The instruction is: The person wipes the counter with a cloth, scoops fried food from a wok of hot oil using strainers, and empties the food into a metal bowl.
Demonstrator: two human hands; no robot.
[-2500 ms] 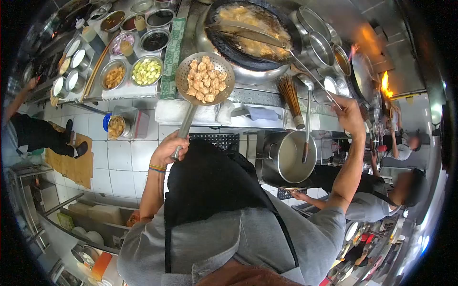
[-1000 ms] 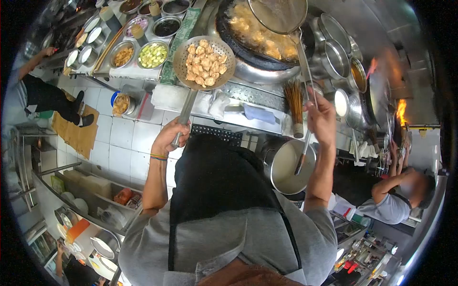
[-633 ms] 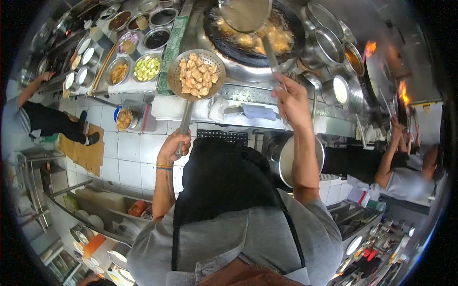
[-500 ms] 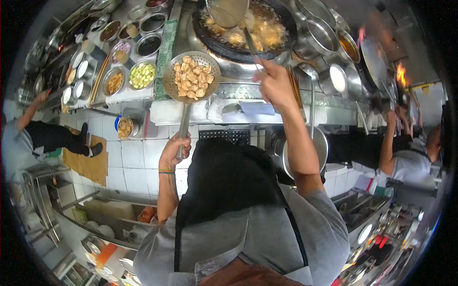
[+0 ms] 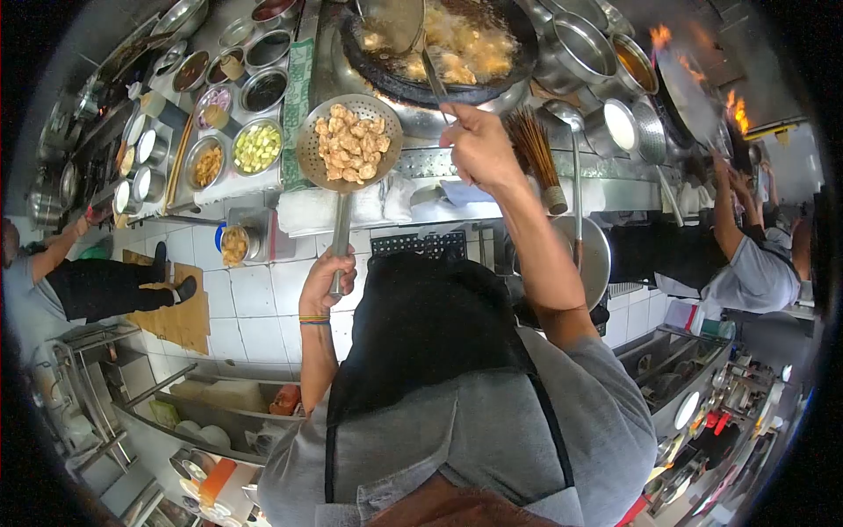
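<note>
My left hand [image 5: 328, 279] is wrapped round the handle of a perforated skimmer [image 5: 342, 220]. Browned, bite-size food pieces [image 5: 353, 145] are heaped in its bowl, which is level in front of the wok. My right hand [image 5: 485, 151] is closed on the thin handle of a wire-mesh strainer [image 5: 391, 25]. The strainer's round head is over the left part of a large black wok [image 5: 524, 66], partly cut off by the upper edge. Golden pieces [image 5: 465, 53] fry in bubbling oil there.
Bowls of sauces, diced green vegetable [image 5: 257, 147] and other ingredients fill the left counter. A bamboo brush [image 5: 536, 154], ladle [image 5: 577, 167] and metal pots [image 5: 584, 48] are right of the wok. Co-workers [image 5: 755, 255] stand either side; flames [image 5: 738, 110] rise at the right.
My right hand and the strainer have shifted left over the wok. The bamboo brush now shows more fully beside my right arm. My left hand still holds the loaded skimmer; the camera view has shifted slightly.
</note>
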